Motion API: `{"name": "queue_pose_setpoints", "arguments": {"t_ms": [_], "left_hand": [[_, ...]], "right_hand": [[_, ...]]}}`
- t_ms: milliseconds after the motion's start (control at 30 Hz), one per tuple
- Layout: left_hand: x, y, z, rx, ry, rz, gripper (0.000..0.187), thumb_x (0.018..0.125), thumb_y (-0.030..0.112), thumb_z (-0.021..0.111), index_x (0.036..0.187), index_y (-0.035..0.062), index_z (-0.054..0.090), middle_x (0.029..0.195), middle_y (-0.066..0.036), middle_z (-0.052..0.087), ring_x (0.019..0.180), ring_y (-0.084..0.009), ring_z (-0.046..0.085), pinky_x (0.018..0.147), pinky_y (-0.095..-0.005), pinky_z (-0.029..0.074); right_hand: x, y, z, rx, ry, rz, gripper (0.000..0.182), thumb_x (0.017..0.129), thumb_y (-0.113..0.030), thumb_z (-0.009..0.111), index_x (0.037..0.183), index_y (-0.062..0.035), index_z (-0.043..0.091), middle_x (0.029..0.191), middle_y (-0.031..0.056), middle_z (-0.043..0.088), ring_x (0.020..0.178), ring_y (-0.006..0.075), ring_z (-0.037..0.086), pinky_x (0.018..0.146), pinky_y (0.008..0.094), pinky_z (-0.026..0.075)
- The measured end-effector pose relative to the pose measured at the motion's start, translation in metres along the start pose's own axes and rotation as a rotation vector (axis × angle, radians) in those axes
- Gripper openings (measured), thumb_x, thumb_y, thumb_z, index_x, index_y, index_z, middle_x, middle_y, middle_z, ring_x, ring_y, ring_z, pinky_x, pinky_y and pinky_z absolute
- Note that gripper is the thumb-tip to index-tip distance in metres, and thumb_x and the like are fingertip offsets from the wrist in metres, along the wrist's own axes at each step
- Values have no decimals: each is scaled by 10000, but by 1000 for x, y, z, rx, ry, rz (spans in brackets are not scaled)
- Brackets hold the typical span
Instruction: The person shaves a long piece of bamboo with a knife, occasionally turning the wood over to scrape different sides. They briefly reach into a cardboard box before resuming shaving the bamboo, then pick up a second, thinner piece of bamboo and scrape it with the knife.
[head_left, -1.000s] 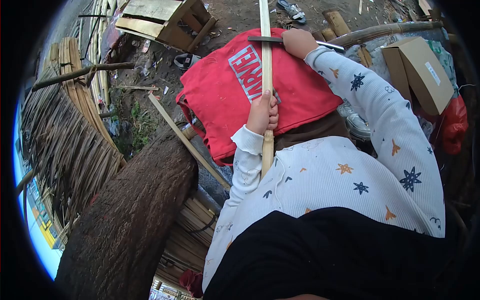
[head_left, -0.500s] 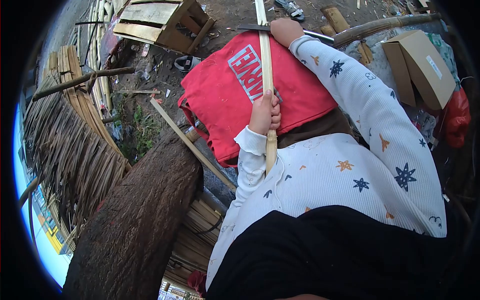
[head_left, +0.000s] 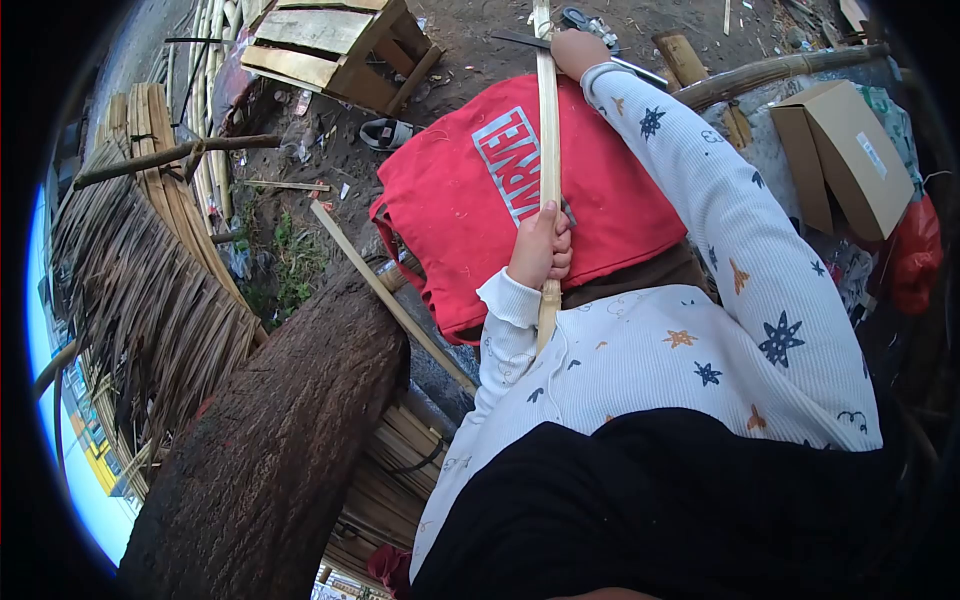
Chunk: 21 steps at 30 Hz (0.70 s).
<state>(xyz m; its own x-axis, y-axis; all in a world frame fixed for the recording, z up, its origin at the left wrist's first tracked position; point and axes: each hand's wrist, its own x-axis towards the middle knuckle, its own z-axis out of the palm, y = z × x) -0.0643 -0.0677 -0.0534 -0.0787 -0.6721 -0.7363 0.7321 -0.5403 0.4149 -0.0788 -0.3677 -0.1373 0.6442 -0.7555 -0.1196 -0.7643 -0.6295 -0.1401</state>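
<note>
A long pale bamboo strip (head_left: 549, 140) runs from my waist away over a red cloth (head_left: 440, 190) with MARVEL lettering on my lap. My left hand (head_left: 541, 246) is wrapped round the strip near its lower part. Beyond the far edge of the cloth, my right hand (head_left: 580, 53) is closed on the handle of a knife. The knife's dark blade (head_left: 518, 39) lies across the strip and points left. Part of the handle is hidden by my right hand and sleeve.
A wooden crate (head_left: 335, 45) stands at the upper left, above a thick log (head_left: 270, 440). Another thin strip (head_left: 390, 300) leans beside the cloth. At the right sits a cardboard box (head_left: 850, 150) near a bamboo pole (head_left: 780, 68). Dry thatch (head_left: 150, 280) stands far left.
The whole view has shifted slightly, so most things appear a little lower and to the right. Both hands keep their grips, with the blade still across the strip.
</note>
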Motion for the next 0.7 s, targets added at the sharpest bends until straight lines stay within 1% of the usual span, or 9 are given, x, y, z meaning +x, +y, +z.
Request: {"name": "queue_pose_setpoints", "arguments": {"t_ms": [33, 167, 200, 333, 433, 533, 633, 667, 700], "left_hand": [[-3, -2, 0, -14, -8, -13, 376, 956, 430, 352, 737, 125, 347, 501, 43, 240, 342, -37, 188, 295, -216, 140], [-2, 2, -1, -47, 4, -52, 379, 954, 438, 352, 741, 125, 344, 496, 43, 230, 342, -41, 176, 296, -218, 136], [-1, 3, -2, -50, -21, -53, 405, 949, 466, 352, 742, 118, 343, 493, 29, 234, 335, -48, 188, 293, -220, 159], [-2, 8, -1, -57, -11, -69, 400, 952, 458, 350, 744, 117, 347, 488, 33, 226, 332, -47, 182, 290, -221, 150], [-3, 4, -5, -73, -24, -90, 393, 952, 453, 356, 749, 117, 350, 484, 40, 219, 331, -43, 177, 290, -220, 136], [-3, 5, -4, -62, -28, -77, 394, 952, 453, 356, 750, 114, 350, 483, 37, 219, 331, -45, 177, 290, -220, 137], [-4, 5, -2, -57, -22, -89, 396, 954, 451, 352, 749, 113, 349, 482, 35, 220, 332, -45, 178, 290, -220, 137], [-4, 5, -2, -47, -18, -83, 396, 954, 451, 352, 749, 112, 348, 482, 34, 220, 332, -45, 178, 291, -220, 137], [-4, 6, -2, -38, -11, -76, 396, 955, 451, 351, 749, 112, 348, 482, 34, 220, 332, -45, 178, 291, -219, 136]], "right_hand": [[13, 5, 1, -10, 5, 47, 229, 811, -137, 472, 869, -63, 681, 913, 157, 662, 847, 313, 653, 705, 415, 531], [43, 13, 1, -72, -60, -88, 236, 819, -135, 470, 918, -60, 671, 932, 153, 661, 867, 314, 650, 715, 430, 529], [43, 12, 3, -30, -66, -61, 236, 815, -135, 469, 922, -52, 663, 915, 161, 661, 851, 322, 649, 710, 428, 526], [46, 25, 3, 12, -122, -91, 205, 793, -128, 489, 865, -36, 657, 870, 180, 656, 814, 339, 643, 709, 421, 518], [7, 28, -15, -16, -168, -264, 184, 786, -122, 497, 842, -21, 639, 823, 184, 650, 784, 342, 639, 702, 422, 512], [-35, 29, -19, 52, -114, -334, 163, 780, -127, 508, 824, -12, 615, 779, 181, 641, 757, 340, 635, 688, 424, 507], [-32, 34, -12, 26, -62, -300, 149, 785, -132, 515, 822, -13, 596, 758, 180, 635, 744, 339, 632, 679, 424, 503], [-21, 35, -9, 14, -53, -257, 170, 801, -125, 499, 843, -19, 625, 797, 166, 650, 772, 331, 640, 686, 419, 511], [-8, 35, -9, -6, -91, -146, 184, 807, -124, 488, 852, -24, 636, 816, 164, 654, 788, 325, 643, 689, 417, 514]]}}
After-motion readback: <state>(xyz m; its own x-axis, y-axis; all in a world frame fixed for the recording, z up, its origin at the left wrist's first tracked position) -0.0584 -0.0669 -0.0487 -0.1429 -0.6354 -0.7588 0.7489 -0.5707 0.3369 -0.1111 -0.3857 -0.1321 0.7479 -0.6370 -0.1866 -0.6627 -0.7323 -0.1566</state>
